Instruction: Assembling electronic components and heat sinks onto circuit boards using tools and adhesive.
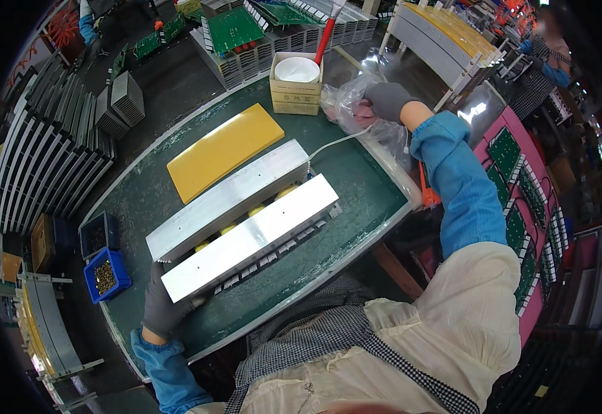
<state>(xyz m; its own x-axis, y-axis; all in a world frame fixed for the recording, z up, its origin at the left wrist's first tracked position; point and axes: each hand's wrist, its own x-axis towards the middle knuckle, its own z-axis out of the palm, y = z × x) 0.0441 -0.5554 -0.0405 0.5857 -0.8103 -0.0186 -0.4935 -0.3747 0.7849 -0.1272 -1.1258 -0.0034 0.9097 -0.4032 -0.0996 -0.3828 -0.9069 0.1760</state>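
My left hand [160, 301], in a dark grey glove, is closed around the left end of a unit of two long silver metal bars; its fingertips are partly hidden. The far bar [228, 196] and the near bar [253, 238] lie side by side on the green table. Round yellow parts [228, 228] show between them, and a row of small black-and-white parts [266, 259] runs along the near side. My right hand [387, 102], also gloved, is curled at a clear plastic bag [346, 96] with pinkish contents. What its fingers hold is hidden.
A yellow panel [225, 148] lies beyond the bars. Behind it stands a cardboard box [295, 96] holding a white tub and a red-handled brush. A blue bin [106, 276] of small brass-coloured parts sits at the left edge. Green circuit boards [515, 179] rest on a pink surface to the right.
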